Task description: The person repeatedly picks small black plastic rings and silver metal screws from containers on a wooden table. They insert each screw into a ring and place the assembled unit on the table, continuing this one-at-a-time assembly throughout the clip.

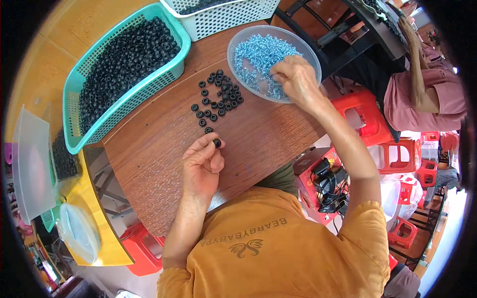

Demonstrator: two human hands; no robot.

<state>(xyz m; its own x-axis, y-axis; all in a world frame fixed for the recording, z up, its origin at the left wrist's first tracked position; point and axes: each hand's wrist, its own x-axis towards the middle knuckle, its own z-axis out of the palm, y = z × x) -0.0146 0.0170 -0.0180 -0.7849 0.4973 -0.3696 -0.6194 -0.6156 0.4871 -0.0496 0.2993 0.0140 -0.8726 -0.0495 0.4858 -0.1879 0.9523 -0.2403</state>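
My left hand (202,161) is above the wooden table, its fingertips pinching a small round black cap-like piece (217,143) with a hollow in it. Just beyond it, several loose black pieces (229,94) of the same kind lie in a cluster and a short trail on the tabletop. My right hand (295,79) reaches over a clear round bowl (310,55) of small shiny light-blue pieces (261,52). Its fingers are closed together at the blue pieces; whatever sits between them is hidden.
A teal basket (128,97) heaped with black pieces stands at the far left of the wooden table (164,164). Beside it is a white perforated basket (223,21). Red stools (362,116) and a box with black cables (325,186) are at the right, where another person (422,97) sits.
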